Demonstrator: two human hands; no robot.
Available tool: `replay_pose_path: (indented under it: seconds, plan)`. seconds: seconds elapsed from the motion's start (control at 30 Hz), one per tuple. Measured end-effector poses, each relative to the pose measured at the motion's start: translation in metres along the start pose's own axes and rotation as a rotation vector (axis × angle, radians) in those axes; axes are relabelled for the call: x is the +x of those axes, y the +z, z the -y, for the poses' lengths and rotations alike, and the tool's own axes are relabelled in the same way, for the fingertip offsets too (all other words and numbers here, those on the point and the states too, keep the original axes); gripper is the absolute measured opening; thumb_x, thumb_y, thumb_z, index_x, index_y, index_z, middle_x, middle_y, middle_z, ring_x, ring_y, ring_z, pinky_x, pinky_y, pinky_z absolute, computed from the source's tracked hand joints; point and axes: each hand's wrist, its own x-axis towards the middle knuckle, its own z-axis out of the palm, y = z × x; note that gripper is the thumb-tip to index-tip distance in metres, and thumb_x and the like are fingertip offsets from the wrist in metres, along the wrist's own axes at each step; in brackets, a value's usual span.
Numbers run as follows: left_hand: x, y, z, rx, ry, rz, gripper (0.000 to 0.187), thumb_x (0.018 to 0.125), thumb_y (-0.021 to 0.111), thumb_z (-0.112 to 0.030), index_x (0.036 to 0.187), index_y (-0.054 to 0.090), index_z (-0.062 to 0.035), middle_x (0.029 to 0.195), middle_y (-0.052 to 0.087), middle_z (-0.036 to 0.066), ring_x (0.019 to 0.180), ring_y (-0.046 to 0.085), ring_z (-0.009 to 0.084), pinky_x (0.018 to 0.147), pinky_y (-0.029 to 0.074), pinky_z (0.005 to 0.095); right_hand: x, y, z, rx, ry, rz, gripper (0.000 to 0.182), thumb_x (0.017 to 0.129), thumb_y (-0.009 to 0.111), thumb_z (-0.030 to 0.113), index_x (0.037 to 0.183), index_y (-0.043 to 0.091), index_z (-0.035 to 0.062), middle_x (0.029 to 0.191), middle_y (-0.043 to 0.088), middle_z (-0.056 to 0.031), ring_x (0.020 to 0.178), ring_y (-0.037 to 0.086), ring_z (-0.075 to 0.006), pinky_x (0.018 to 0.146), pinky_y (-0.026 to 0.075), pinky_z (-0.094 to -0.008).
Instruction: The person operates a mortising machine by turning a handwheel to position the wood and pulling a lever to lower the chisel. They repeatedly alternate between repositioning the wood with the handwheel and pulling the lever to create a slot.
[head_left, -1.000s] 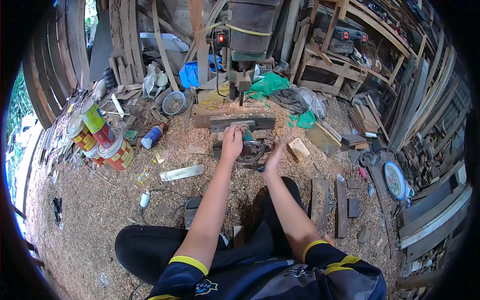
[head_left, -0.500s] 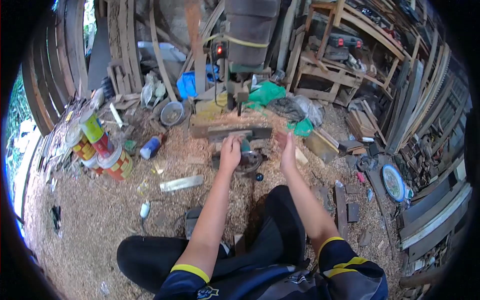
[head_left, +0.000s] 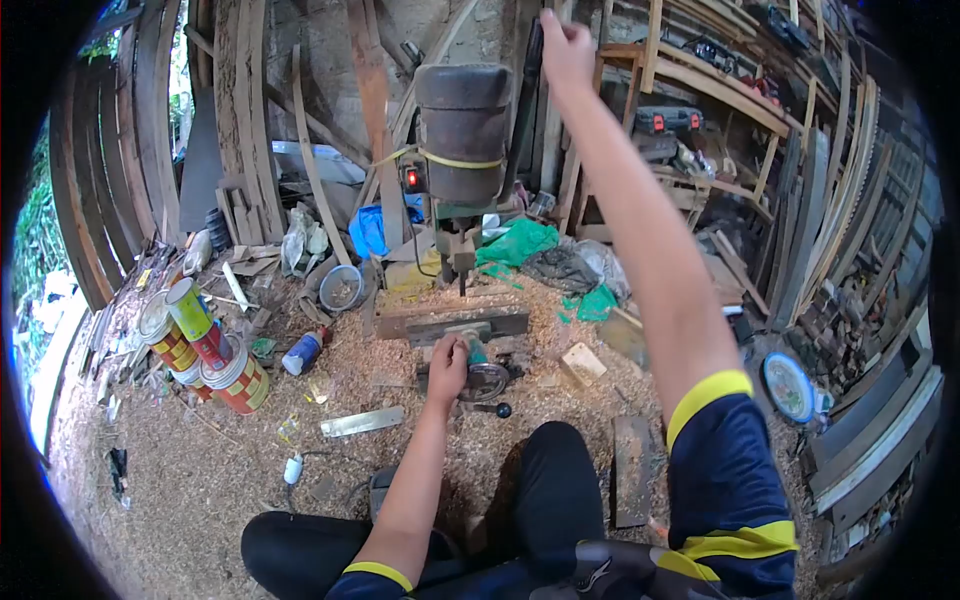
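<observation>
A drill press (head_left: 462, 140) stands in front of me, its drill bit (head_left: 463, 284) pointing down above a vise (head_left: 440, 326). A small wooden piece (head_left: 468, 329) sits at the vise's jaw. My left hand (head_left: 447, 368) is closed at the near side of the vise, beside its round handwheel (head_left: 488, 380); what lies inside the fingers is hidden. A crank with a black knob (head_left: 503, 410) sticks out below the wheel. Raised high, my right hand (head_left: 568, 52) is closed at the top of a long dark lever (head_left: 524, 105) right of the press.
Wood shavings cover the floor. Stacked paint cans (head_left: 232, 375), a blue bottle (head_left: 302, 353) and a pale wood strip (head_left: 362, 422) lie left. A cut wood block (head_left: 583, 364) and a plank (head_left: 631, 470) lie right. A red switch light (head_left: 411, 178) glows on the press.
My right hand has gone from open beside the vise up to the lever and closed there. My left hand stays at the vise. The view has tilted upward.
</observation>
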Motion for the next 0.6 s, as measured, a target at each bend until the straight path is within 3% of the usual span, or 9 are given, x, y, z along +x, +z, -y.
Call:
replay_pose_path:
  seconds: [0.03, 0.1, 0.13, 0.2, 0.3, 0.37, 0.43, 0.5, 0.6]
  plan:
    - [-0.004, -0.001, 0.002, 0.022, -0.009, 0.010, 0.018, 0.102, 0.046, -0.014, 0.092, 0.056, -0.0022, 0.089, 0.056, 0.009, 0.087, 0.053, 0.0224, 0.083, 0.043, 0.0332, 0.023, 0.014, -0.007, -0.188, -0.084, -0.081, 0.043, 0.101, 0.061, 0.041, 0.101, 0.066, -0.0015, 0.090, 0.068, -0.0109, 0.085, 0.063, -0.0195, 0.080, 0.050, -0.0343]
    - [0.001, 0.004, 0.004, 0.010, 0.045, -0.040, 0.018, 0.101, 0.046, -0.012, 0.090, 0.055, -0.0024, 0.086, 0.054, 0.008, 0.085, 0.051, 0.0219, 0.083, 0.042, 0.0329, 0.088, 0.070, -0.064, -0.060, -0.130, -0.197, 0.046, 0.106, 0.051, 0.041, 0.086, 0.069, 0.0042, 0.058, 0.055, -0.0043, 0.048, 0.052, -0.0158, 0.048, 0.041, -0.0308]
    - [0.002, 0.004, 0.006, 0.003, 0.086, -0.040, 0.017, 0.100, 0.044, -0.010, 0.088, 0.054, -0.0025, 0.085, 0.053, 0.007, 0.083, 0.050, 0.0199, 0.081, 0.042, 0.0324, 0.085, 0.068, -0.054, -0.057, -0.123, -0.206, 0.046, 0.106, 0.051, 0.041, 0.086, 0.069, 0.0042, 0.058, 0.055, -0.0043, 0.048, 0.052, -0.0158, 0.048, 0.041, -0.0308]
    - [0.004, 0.003, 0.010, 0.017, 0.080, -0.033, 0.017, 0.100, 0.044, -0.009, 0.088, 0.054, -0.0024, 0.085, 0.052, 0.006, 0.083, 0.049, 0.0182, 0.079, 0.042, 0.0314, 0.072, 0.057, -0.018, 0.491, 0.528, 0.382, 0.043, 0.106, 0.051, 0.041, 0.089, 0.069, 0.0061, 0.063, 0.061, -0.0065, 0.049, 0.052, -0.0168, 0.045, 0.041, -0.0339]
    - [0.004, 0.001, 0.009, 0.006, 0.045, -0.019, 0.018, 0.100, 0.043, -0.008, 0.087, 0.053, -0.0024, 0.086, 0.051, 0.005, 0.081, 0.048, 0.0152, 0.076, 0.040, 0.0293, 0.064, 0.042, -0.021, 0.407, 0.392, 0.494, 0.040, 0.106, 0.050, 0.040, 0.093, 0.069, 0.0074, 0.066, 0.063, -0.0068, 0.049, 0.050, -0.0167, 0.043, 0.039, -0.0346]
    - [-0.002, 0.002, 0.004, -0.017, 0.017, -0.016, 0.018, 0.101, 0.043, -0.008, 0.087, 0.053, -0.0025, 0.086, 0.051, 0.004, 0.081, 0.047, 0.0139, 0.074, 0.040, 0.0282, 0.052, 0.041, -0.010, 0.394, 0.390, 0.384, 0.040, 0.106, 0.050, 0.039, 0.088, 0.068, 0.0074, 0.062, 0.059, -0.0041, 0.047, 0.047, -0.0160, 0.043, 0.038, -0.0337]
    - [-0.001, 0.003, -0.001, -0.053, 0.015, -0.069, 0.014, 0.095, 0.049, -0.007, 0.084, 0.054, -0.0015, 0.080, 0.055, 0.010, 0.080, 0.051, 0.0253, 0.076, 0.042, 0.0365, 0.047, 0.041, -0.003, 0.487, 0.388, 0.320, 0.042, 0.106, 0.050, 0.038, 0.080, 0.064, 0.0086, 0.055, 0.047, 0.0009, 0.046, 0.043, -0.0139, 0.042, 0.035, -0.0330]
    - [0.001, 0.005, 0.001, -0.071, 0.009, -0.101, 0.016, 0.095, 0.049, -0.008, 0.082, 0.054, -0.0010, 0.077, 0.054, 0.011, 0.078, 0.052, 0.0261, 0.074, 0.042, 0.0370, 0.026, 0.016, 0.000, 0.470, 0.345, 0.313, 0.042, 0.106, 0.052, 0.038, 0.078, 0.061, 0.0078, 0.053, 0.042, 0.0027, 0.045, 0.040, -0.0125, 0.042, 0.033, -0.0326]
    - [0.004, 0.007, 0.019, -0.002, 0.057, -0.125, 0.022, 0.103, 0.048, -0.011, 0.083, 0.054, -0.0051, 0.073, 0.047, -0.002, 0.063, 0.043, 0.0076, 0.057, 0.035, 0.0259, -0.052, -0.048, 0.019, 0.685, 0.147, 0.342, 0.042, 0.105, 0.055, 0.039, 0.079, 0.061, 0.0059, 0.053, 0.040, 0.0034, 0.044, 0.038, -0.0117, 0.042, 0.032, -0.0320]
